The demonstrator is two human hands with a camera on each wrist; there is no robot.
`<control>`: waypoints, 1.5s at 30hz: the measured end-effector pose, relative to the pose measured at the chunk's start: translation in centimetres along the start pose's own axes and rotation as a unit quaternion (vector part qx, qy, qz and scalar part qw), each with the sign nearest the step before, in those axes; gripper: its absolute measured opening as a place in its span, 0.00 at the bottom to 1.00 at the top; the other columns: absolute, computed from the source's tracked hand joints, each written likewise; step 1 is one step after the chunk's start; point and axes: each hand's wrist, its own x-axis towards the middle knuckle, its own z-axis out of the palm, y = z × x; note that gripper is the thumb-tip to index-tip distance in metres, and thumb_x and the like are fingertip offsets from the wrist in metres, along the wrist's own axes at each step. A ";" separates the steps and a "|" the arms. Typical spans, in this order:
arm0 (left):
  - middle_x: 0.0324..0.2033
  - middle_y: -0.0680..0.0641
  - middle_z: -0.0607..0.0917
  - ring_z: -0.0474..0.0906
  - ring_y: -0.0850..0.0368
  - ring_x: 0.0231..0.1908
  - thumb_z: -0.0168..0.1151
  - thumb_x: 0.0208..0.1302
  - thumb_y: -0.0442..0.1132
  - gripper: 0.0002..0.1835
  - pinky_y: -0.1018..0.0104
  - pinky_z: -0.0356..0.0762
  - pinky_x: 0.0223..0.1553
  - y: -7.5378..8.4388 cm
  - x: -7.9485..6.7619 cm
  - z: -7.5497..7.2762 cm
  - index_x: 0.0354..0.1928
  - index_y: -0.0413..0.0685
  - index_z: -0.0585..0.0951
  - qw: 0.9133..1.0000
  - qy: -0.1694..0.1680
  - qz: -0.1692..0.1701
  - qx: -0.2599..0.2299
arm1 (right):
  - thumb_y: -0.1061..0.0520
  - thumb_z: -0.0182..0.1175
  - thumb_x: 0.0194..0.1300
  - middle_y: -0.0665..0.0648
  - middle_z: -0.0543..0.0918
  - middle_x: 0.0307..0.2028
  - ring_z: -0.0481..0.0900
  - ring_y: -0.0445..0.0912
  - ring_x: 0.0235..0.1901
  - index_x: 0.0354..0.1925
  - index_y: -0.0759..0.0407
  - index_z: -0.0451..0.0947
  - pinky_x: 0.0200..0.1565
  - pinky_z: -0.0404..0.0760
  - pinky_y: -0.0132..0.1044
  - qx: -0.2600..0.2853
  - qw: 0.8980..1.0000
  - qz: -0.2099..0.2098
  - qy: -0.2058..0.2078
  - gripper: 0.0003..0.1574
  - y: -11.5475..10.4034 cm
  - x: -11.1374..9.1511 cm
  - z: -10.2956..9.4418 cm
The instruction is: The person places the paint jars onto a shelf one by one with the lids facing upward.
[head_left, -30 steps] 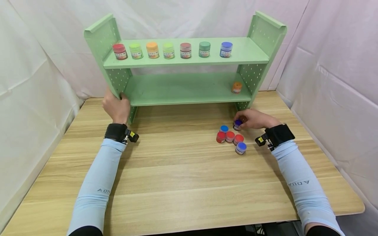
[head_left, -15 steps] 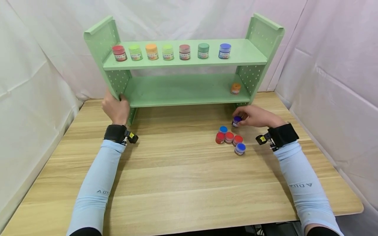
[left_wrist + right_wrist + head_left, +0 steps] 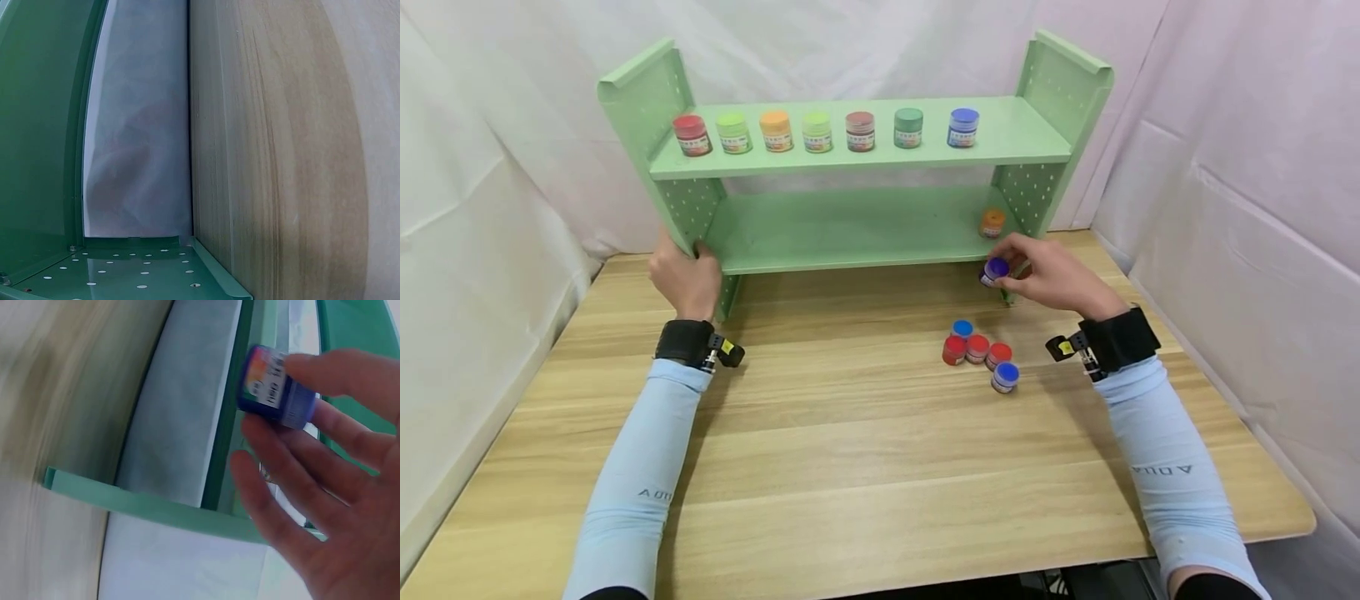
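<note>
My right hand (image 3: 1054,273) pinches a small dark blue paint jar (image 3: 275,387) between thumb and fingers. In the head view the jar overlaps the front edge of the lower shelf at its right end. Just behind it, an orange-lidded jar (image 3: 992,222) stands on that lower shelf. My left hand (image 3: 688,277) grips the lower left side panel of the green two-tier shelf (image 3: 865,223); its fingertips are hidden behind the panel. The left wrist view shows the perforated side panel (image 3: 144,269) but no hand.
On the upper tier several jars stand in a row, from a red jar (image 3: 692,135) to a blue jar (image 3: 962,127). Several red- and blue-lidded jars cluster on the wooden table (image 3: 850,433), among them a red jar (image 3: 954,350) and a blue-lidded jar (image 3: 1005,377). White cloth (image 3: 1247,208) surrounds the table.
My right hand has lifted the dark blue jar off the table beside the cluster and up to the lower shelf's front edge. The left hand keeps its grip on the panel.
</note>
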 end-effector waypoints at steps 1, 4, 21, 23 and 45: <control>0.45 0.43 0.87 0.84 0.50 0.49 0.52 0.52 0.27 0.18 0.56 0.77 0.53 0.0 0.0 -0.1 0.45 0.42 0.81 1.000 0.001 0.000 0.001 | 0.58 0.66 0.59 0.55 0.83 0.41 0.81 0.47 0.40 0.52 0.56 0.74 0.40 0.80 0.43 0.000 1.000 -0.009 0.013 0.22 -0.1 0.1 0.0; 0.47 0.44 0.87 0.83 0.51 0.50 0.52 0.53 0.27 0.19 0.58 0.77 0.55 -0.2 -0.1 -0.1 0.47 0.43 0.81 1.000 0.000 0.000 0.002 | 0.57 0.67 0.58 0.56 0.83 0.42 0.81 0.48 0.41 0.52 0.57 0.74 0.41 0.81 0.45 -0.003 0.999 -0.030 0.043 0.23 -0.6 0.5 -0.2; 0.48 0.45 0.87 0.82 0.51 0.52 0.53 0.53 0.28 0.21 0.56 0.76 0.56 -0.3 -0.2 -0.3 0.50 0.46 0.81 1.000 -0.003 0.006 0.011 | 0.52 0.67 0.58 0.60 0.85 0.41 0.81 0.51 0.39 0.49 0.62 0.80 0.45 0.79 0.47 -0.094 0.995 -0.036 0.016 0.23 -2.2 5.6 -1.5; 0.47 0.44 0.87 0.83 0.50 0.51 0.53 0.52 0.27 0.21 0.54 0.77 0.54 -0.3 -0.3 -0.4 0.50 0.46 0.81 1.000 -0.001 0.008 0.011 | 0.51 0.67 0.59 0.60 0.85 0.41 0.80 0.50 0.39 0.48 0.62 0.80 0.45 0.78 0.46 -0.100 0.994 -0.035 0.004 0.23 -2.3 6.1 -1.5; 0.48 0.45 0.86 0.83 0.51 0.51 0.53 0.53 0.27 0.23 0.57 0.76 0.56 0.0 0.0 -0.3 0.51 0.47 0.81 1.000 0.007 0.011 0.017 | 0.50 0.62 0.61 0.59 0.82 0.48 0.74 0.51 0.43 0.51 0.58 0.78 0.45 0.72 0.43 -0.116 0.989 0.038 -0.081 0.22 -2.9 10.5 -2.5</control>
